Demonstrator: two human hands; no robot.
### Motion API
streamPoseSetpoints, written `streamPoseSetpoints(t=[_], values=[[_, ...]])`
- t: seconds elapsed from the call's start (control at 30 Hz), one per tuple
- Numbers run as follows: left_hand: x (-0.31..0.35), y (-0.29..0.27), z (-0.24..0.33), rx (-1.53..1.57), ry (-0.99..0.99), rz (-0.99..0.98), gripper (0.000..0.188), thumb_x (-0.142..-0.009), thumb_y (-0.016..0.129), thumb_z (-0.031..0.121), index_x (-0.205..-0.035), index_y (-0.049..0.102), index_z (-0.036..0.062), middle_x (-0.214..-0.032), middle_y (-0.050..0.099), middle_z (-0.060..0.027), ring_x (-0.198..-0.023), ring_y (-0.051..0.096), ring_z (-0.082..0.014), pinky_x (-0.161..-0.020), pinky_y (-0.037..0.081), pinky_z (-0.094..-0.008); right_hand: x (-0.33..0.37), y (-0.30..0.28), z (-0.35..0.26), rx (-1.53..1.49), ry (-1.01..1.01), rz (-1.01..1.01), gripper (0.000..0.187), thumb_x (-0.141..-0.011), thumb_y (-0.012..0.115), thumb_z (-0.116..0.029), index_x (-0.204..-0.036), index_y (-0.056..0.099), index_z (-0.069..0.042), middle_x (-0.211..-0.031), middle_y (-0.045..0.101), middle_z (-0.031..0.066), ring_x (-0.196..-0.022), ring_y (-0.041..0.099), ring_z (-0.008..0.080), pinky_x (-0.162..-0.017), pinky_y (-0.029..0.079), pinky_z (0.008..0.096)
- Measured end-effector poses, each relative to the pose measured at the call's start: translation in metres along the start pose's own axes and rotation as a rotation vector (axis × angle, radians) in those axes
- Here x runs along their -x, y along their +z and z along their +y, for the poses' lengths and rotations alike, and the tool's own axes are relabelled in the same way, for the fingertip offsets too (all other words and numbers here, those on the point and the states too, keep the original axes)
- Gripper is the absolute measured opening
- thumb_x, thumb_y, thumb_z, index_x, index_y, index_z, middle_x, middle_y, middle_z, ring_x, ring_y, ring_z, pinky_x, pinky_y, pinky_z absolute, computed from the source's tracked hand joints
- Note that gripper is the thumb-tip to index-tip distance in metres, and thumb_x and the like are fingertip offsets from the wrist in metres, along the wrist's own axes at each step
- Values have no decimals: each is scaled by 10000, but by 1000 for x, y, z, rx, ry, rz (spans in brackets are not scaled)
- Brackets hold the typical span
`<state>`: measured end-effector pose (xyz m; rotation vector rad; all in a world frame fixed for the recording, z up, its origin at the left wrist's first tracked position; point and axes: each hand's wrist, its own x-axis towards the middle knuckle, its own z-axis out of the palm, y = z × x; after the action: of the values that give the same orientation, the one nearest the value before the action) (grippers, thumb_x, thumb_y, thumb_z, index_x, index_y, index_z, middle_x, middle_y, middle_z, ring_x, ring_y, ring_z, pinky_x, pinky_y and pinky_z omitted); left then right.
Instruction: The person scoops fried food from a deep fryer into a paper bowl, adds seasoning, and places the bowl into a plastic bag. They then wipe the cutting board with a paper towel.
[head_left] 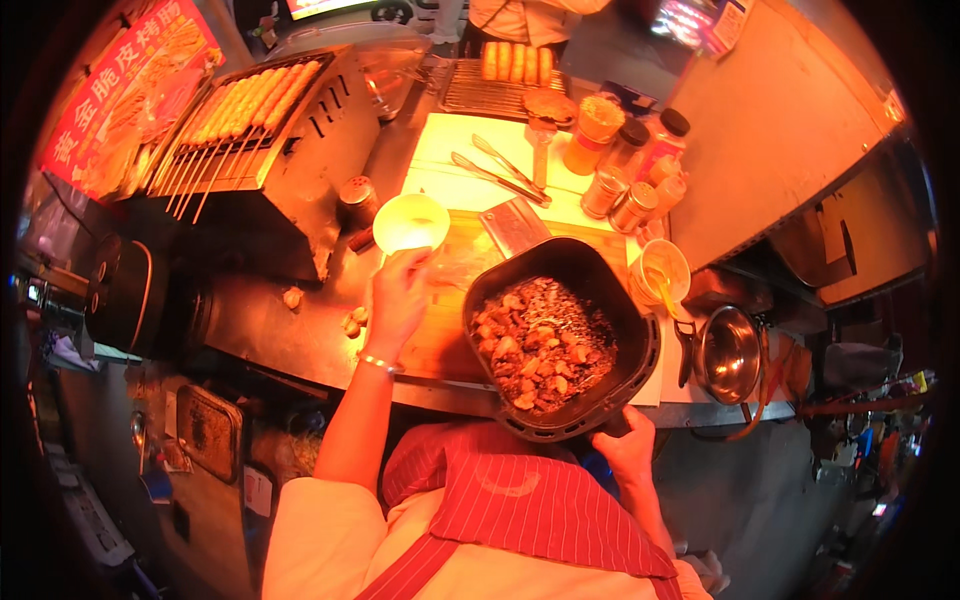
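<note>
Clasping a pale bowl [411, 222] is the left hand [399, 298], the right hand [629, 446] gripping a black basket [572, 258] of browned food [545, 352].

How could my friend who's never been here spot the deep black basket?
Start at the shiny metal counter in front of the person's red pinstriped apron. Over its near edge, the right hand holds a deep, black, square-cornered basket. Unlike the round, pale bowl in the left hand, it holds browned food chunks.
</note>
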<state>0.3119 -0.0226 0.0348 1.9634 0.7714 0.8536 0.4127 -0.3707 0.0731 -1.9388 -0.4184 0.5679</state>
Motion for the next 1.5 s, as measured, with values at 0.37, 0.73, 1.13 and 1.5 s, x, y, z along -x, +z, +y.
streamPoseSetpoints(t=[0.37, 0.73, 1.13, 1.5], values=[[109, -90, -41, 210, -512, 460, 235, -872, 537, 19, -1083, 621, -44, -981, 663, -103, -852, 644, -154, -744, 507, -252, -53, 43, -34, 159, -61, -542, 392, -595, 682, -94, -968, 650, 24, -789, 652, 171, -720, 642, 219, -679, 510, 329], [87, -102, -44, 199, -488, 369, 268, -894, 613, 119, -1124, 614, -19, -997, 658, -83, -858, 619, -124, -755, 505, -262, -119, 75, -17, 460, -224, -682, 573, -533, 731, -170, -1046, 627, 61, -847, 661, 196, -773, 635, 293, -711, 504, 362], [-93, -64, -112, -123, -593, -245, 286, -819, 590, 224, -727, 610, -46, -632, 612, -84, -560, 588, -139, -494, 465, -307, -161, 73, -70, 380, -34, -836, 587, -625, 821, -330, -1070, 650, 12, -849, 664, 107, -634, 602, 166, -553, 490, 338], [-100, -101, -59, 166, -358, 393, 177, -854, 520, 94, -760, 605, -30, -628, 580, -20, -558, 487, -84, -520, 423, -292, -380, 173, -49, 859, -592, 12, 367, -689, 755, -243, -971, 635, -40, -922, 645, 151, -895, 607, 303, -712, 495, 438]])
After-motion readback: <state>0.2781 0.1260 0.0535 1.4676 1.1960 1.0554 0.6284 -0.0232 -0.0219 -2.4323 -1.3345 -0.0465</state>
